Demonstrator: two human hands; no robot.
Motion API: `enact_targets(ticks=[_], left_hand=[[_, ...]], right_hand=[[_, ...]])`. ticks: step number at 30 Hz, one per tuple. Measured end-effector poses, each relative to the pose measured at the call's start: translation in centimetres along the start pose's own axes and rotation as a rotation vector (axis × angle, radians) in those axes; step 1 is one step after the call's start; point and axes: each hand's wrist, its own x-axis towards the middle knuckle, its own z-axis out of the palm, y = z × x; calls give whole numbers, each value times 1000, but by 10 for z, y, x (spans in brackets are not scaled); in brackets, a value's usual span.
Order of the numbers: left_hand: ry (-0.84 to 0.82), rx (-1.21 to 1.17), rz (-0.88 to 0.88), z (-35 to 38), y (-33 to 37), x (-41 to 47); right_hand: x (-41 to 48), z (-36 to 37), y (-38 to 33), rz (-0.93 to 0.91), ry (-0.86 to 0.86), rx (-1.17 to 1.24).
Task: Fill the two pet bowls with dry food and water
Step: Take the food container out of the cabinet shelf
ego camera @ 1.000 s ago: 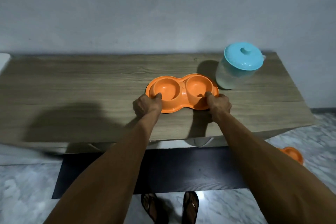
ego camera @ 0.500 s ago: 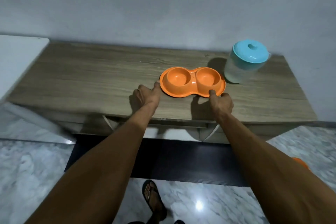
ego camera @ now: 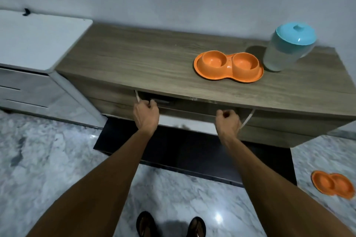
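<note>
An orange double pet bowl (ego camera: pixel 200 69) rests on the wooden cabinet top (ego camera: pixel 134 57), right of centre; both of its cups look empty. Just to its right stands a translucent jug (ego camera: pixel 279 59) with a light blue lid. My left hand (ego camera: pixel 146 116) and my right hand (ego camera: pixel 228 122) are below the top's front edge, apart from the bowl. Each has its fingers curled over the upper edge of the cabinet's front flap (ego camera: pixel 188 121), which is tilted outward a little on two white stays.
A white unit (ego camera: pixel 38 40) with drawers adjoins the cabinet on the left. A second orange double bowl (ego camera: pixel 333 183) lies on the marble floor at the right. My feet in sandals stand in front of the dark gap under the cabinet.
Both hands let go of the bowl on the cabinet top and dropped to the front flap, gripping its upper edge. The view shifted left and back.
</note>
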Motion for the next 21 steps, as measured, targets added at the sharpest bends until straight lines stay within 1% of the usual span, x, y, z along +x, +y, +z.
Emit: enact_targets(ticks=[3, 5, 10, 12, 15, 19, 21], left_hand=[[-38, 5, -6, 7, -27, 11], [-53, -18, -4, 21, -49, 32], [-49, -81, 111, 63, -94, 100], [-43, -148, 163, 89, -121, 131], [-31, -183, 172, 106, -119, 149], [-53, -251, 126, 145, -136, 173], [-51, -273, 133, 158, -142, 179]], right_hand=[[-3, 23, 17, -14, -27, 4], [5, 54, 29, -40, -40, 13], [42, 136, 52, -146, -92, 107], [63, 179, 69, -219, -71, 149], [77, 204, 62, -233, -64, 174], [101, 244, 67, -316, -53, 170], [109, 258, 65, -365, -65, 152]])
